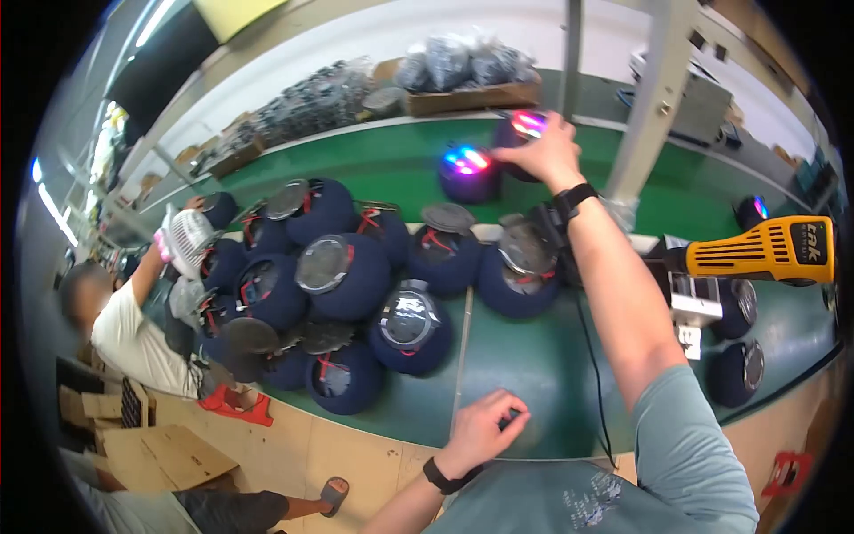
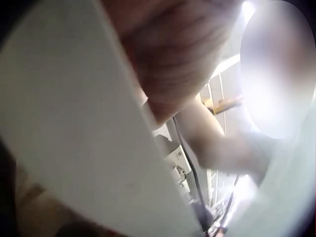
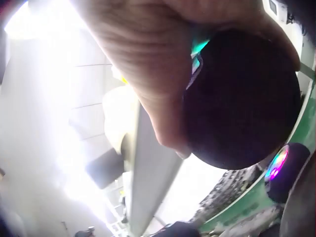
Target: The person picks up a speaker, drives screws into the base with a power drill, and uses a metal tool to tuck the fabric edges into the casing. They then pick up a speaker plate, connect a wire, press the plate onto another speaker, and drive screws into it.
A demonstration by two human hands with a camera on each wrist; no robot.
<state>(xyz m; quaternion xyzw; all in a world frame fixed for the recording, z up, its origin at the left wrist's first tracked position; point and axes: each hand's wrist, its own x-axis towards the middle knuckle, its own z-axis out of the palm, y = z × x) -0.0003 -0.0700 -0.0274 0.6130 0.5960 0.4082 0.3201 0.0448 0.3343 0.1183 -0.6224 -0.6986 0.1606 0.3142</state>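
Observation:
At the back of the green bench, my right hand (image 1: 547, 156) grips a dark round speaker (image 1: 513, 138) with a glowing pink and red top. In the right wrist view, its thumb and fingers curve round the dark body (image 3: 242, 103). Just left of it stands a second round speaker (image 1: 469, 178), lit blue and pink. My left hand (image 1: 487, 432) rests by the bench's front edge, fingers curled, with a small black piece (image 1: 509, 418) showing between thumb and fingers. The left wrist view shows only part of that hand (image 2: 173, 59), beside a pale blurred surface.
Several navy round housings (image 1: 356, 276) with dark lids and red wires crowd the bench's left side. A yellow heat gun (image 1: 756, 252) lies at right, near a white box (image 1: 696, 301) and black cable (image 1: 592, 365). A metal post (image 1: 654, 107) rises beside my right arm. Another person (image 1: 133, 329) works at left.

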